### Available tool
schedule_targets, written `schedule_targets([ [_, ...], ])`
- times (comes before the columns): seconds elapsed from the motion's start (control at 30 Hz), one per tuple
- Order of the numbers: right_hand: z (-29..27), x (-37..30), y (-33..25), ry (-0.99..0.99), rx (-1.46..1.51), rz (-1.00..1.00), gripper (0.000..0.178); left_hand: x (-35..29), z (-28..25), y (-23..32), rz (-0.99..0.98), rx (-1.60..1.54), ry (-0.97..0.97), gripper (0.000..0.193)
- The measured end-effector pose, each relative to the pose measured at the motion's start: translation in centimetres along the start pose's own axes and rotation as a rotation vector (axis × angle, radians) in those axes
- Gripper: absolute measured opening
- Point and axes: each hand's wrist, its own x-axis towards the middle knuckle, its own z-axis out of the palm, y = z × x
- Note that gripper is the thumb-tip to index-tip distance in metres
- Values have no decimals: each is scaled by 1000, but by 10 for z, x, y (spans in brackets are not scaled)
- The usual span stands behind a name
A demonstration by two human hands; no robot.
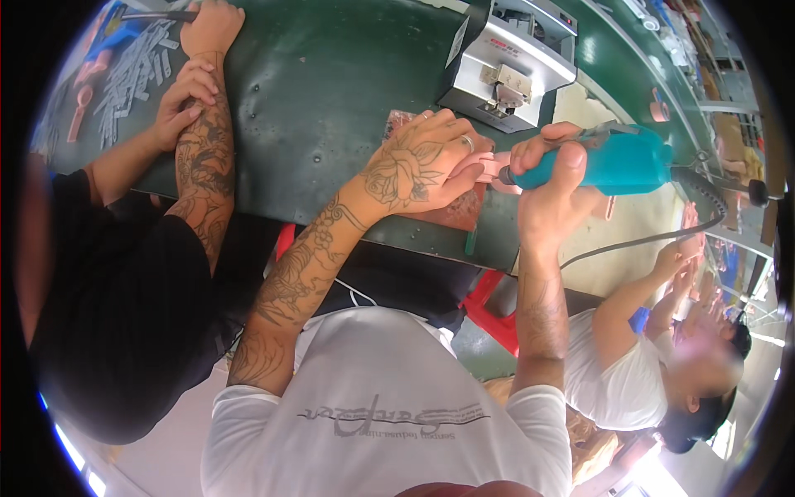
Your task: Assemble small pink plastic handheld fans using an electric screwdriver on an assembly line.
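Green bench (pixel 331 99): L hand (pixel 422 166) pins pink part (pixel 484 168), R hand (pixel 555 178) grips teal tool (pixel 621 163).

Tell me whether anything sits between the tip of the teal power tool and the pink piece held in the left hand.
Nothing visible does. The right hand grips the teal power tool, whose tip meets the pink piece directly. The left hand covers most of that piece from the other side, its fingers close beside the tip.

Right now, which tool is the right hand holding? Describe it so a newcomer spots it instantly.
Start at the dark green workbench and find the grey machine at its far edge. Just below it, the right hand grips a teal handheld power tool, tip toward the left hand. It is the only teal item, trailing a black cord.
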Motion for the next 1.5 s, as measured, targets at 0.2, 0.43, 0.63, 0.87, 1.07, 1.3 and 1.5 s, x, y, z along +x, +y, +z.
schedule_targets([
  [0.2, -5, 1, 14, -61, 36, -71, 44, 8, -6, 6, -1, 15, -8, 29],
  [0.43, 2, -9, 11, -22, 133, 67, 35, 1, -3, 2, 25, 58, -43, 26],
  [0.63, -11, -4, -16, 312, 194, -40, 42, -17, -11, 22, 299, 125, 94, 21],
  [0.87, -61, 49, -10, 481, 2, -204, 42, -43, -86, -3, -99, 407, 422, 23],
  [1.07, -92, 60, 28, 531, -361, -58, 45, -59, -102, -89, -391, 713, 397, 22],
  [1.3, -98, 44, 48, 404, -360, -197, 50, -43, -104, -107, -317, 890, 478, 31],
  [1.5, -82, 37, 43, 333, -242, -203, 39, -27, -81, -67, -279, 553, 772, 30],
])
